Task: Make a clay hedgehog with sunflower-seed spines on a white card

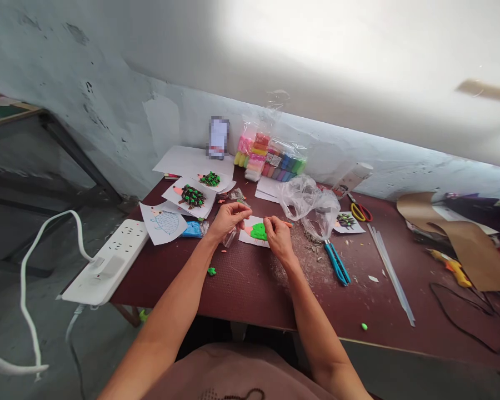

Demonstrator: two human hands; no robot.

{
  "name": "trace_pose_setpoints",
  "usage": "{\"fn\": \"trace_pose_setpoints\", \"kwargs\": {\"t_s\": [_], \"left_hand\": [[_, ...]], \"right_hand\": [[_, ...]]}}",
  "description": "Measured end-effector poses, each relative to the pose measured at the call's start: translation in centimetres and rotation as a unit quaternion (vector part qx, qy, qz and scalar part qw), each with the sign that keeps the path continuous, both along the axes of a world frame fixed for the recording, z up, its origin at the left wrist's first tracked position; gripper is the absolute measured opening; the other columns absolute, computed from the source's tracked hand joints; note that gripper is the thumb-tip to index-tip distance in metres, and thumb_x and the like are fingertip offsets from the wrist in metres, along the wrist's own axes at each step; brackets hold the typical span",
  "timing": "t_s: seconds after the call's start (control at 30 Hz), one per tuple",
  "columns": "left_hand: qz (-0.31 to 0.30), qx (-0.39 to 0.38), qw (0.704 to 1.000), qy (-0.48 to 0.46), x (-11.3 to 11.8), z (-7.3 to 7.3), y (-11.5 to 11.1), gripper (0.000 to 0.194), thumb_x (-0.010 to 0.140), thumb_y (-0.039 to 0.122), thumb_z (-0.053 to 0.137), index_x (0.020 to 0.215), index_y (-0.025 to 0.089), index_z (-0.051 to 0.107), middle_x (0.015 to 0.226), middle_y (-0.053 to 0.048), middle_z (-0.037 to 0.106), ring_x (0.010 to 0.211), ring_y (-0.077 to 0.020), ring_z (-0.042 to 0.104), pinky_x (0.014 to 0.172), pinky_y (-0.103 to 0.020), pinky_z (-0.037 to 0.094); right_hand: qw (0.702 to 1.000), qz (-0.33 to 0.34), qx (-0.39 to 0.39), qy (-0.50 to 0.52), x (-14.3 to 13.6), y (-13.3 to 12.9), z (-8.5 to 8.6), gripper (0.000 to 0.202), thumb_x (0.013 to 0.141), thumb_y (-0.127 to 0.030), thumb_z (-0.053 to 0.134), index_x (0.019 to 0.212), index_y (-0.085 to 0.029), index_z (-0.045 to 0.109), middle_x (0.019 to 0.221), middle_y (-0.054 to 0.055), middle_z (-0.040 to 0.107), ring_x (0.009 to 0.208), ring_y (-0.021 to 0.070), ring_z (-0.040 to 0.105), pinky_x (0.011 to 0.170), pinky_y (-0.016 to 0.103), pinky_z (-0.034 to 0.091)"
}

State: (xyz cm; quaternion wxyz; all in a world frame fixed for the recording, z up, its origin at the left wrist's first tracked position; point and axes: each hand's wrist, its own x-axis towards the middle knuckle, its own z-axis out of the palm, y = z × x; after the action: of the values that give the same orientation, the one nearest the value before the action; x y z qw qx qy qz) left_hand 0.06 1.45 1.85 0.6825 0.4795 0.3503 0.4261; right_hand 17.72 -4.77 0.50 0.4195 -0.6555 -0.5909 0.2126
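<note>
A small white card (249, 238) lies on the table in front of me, bearing a flat patch of bright green clay (258, 231) with a pink tip at its left. My left hand (230, 219) hovers over the card's left side, thumb and forefinger pinched together; anything between them is too small to make out. At the green clay's right edge, my right hand (278, 234) has its fingers closed, and what they hold, if anything, is hidden. Just beyond that hand an orange stick-like thing (289, 224) shows. Sunflower seeds (312, 242) lie scattered to its right.
Finished hedgehog cards (191, 195) and a blue hedgehog drawing (163, 223) lie left. Clay packs (270, 161), a plastic bag (306, 200) and a phone (218, 138) are behind. Rightward are a blue cutter (337, 264), scissors (360, 211), glue sticks (391, 275) and a glue gun (452, 266).
</note>
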Motion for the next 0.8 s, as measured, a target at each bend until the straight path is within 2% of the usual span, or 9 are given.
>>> {"fn": "trace_pose_setpoints", "kwargs": {"t_s": [0.1, 0.17, 0.3, 0.4, 0.47, 0.63, 0.7, 0.8], "left_hand": [[0.002, -0.002, 1.0, 0.001, 0.02, -0.1, 0.04, 0.041, 0.061, 0.039, 0.091, 0.088, 0.014, 0.072, 0.065, 0.002, 0.066, 0.045, -0.0067, 0.055, 0.042, -0.018, 0.038], [0.011, -0.002, 1.0, -0.004, 0.08, -0.19, 0.1, 0.041, 0.061, 0.041, 0.091, 0.085, 0.013, 0.071, 0.067, 0.001, 0.068, 0.045, -0.0063, 0.054, 0.042, -0.019, 0.039], [0.032, -0.003, 0.999, -0.014, 0.08, -0.33, 0.29, 0.045, 0.066, 0.052, 0.088, 0.071, 0.015, 0.063, 0.062, 0.002, 0.064, 0.043, -0.0058, 0.052, 0.041, -0.018, 0.038], [0.024, -0.003, 1.0, 0.009, -0.07, -0.37, 0.35, 0.05, 0.072, 0.06, 0.082, 0.067, 0.017, 0.058, 0.051, 0.005, 0.056, 0.037, -0.0057, 0.047, 0.036, -0.017, 0.03], [0.019, -0.003, 1.0, 0.024, -0.16, -0.41, 0.32, 0.052, 0.076, 0.063, 0.078, 0.065, 0.018, 0.055, 0.046, 0.005, 0.052, 0.034, -0.0056, 0.044, 0.034, -0.017, 0.025], [0.038, 0.021, 0.999, 0.028, -0.25, -0.45, 0.18, 0.043, 0.075, 0.053, 0.082, 0.073, 0.017, 0.059, 0.047, 0.006, 0.055, 0.033, -0.004, 0.04, 0.035, -0.016, 0.025], [0.035, 0.018, 0.999, 0.035, -0.3, -0.3, 0.14, 0.038, 0.073, 0.047, 0.084, 0.078, 0.016, 0.063, 0.049, 0.006, 0.057, 0.032, -0.0034, 0.038, 0.034, -0.016, 0.023], [0.028, 0.009, 0.999, 0.038, -0.35, 0.12, 0.1, 0.034, 0.072, 0.042, 0.085, 0.079, 0.015, 0.065, 0.056, 0.005, 0.062, 0.037, -0.0043, 0.045, 0.036, -0.016, 0.029]], "right_hand": [[1.0, -0.003, 0.015, 0.011, 0.18, 0.14, 0.1, 0.023, 0.086, -0.045, 0.051, 0.078, -0.024, 0.056, 0.074, 0.002, 0.065, 0.066, 0.0166, 0.054, 0.066, 0.029, 0.041], [1.0, 0.0, 0.022, 0.017, 0.37, 0.24, 0.26, 0.021, 0.084, -0.043, 0.053, 0.08, -0.023, 0.058, 0.077, 0.003, 0.067, 0.067, 0.0169, 0.056, 0.067, 0.029, 0.042], [1.0, -0.006, 0.003, 0.009, 0.71, 0.38, 0.54, 0.031, 0.089, -0.05, 0.051, 0.072, -0.024, 0.056, 0.065, 0.0, 0.061, 0.059, 0.0158, 0.051, 0.062, 0.029, 0.039], [1.0, -0.001, -0.016, -0.017, 0.78, 0.47, 0.68, 0.04, 0.093, -0.053, 0.046, 0.064, -0.024, 0.051, 0.058, 0.0, 0.056, 0.056, 0.015, 0.048, 0.061, 0.029, 0.035], [0.999, -0.007, -0.018, -0.035, 0.76, 0.55, 0.77, 0.036, 0.092, -0.049, 0.047, 0.066, -0.024, 0.052, 0.061, 0.0, 0.058, 0.058, 0.0155, 0.05, 0.062, 0.028, 0.035], [0.999, 0.003, -0.023, -0.026, 0.62, 0.72, 0.77, 0.013, 0.081, -0.032, 0.053, 0.079, -0.022, 0.061, 0.077, 0.002, 0.069, 0.065, 0.0156, 0.057, 0.066, 0.028, 0.041], [0.999, 0.008, -0.029, -0.012, 0.52, 0.71, 0.61, 0.012, 0.08, -0.032, 0.055, 0.078, -0.022, 0.061, 0.076, 0.002, 0.069, 0.064, 0.0153, 0.057, 0.065, 0.028, 0.041], [0.999, 0.015, -0.036, 0.005, 0.38, 0.64, 0.37, 0.016, 0.08, -0.037, 0.059, 0.075, -0.022, 0.06, 0.072, 0.001, 0.067, 0.061, 0.0152, 0.054, 0.061, 0.028, 0.039]]}}
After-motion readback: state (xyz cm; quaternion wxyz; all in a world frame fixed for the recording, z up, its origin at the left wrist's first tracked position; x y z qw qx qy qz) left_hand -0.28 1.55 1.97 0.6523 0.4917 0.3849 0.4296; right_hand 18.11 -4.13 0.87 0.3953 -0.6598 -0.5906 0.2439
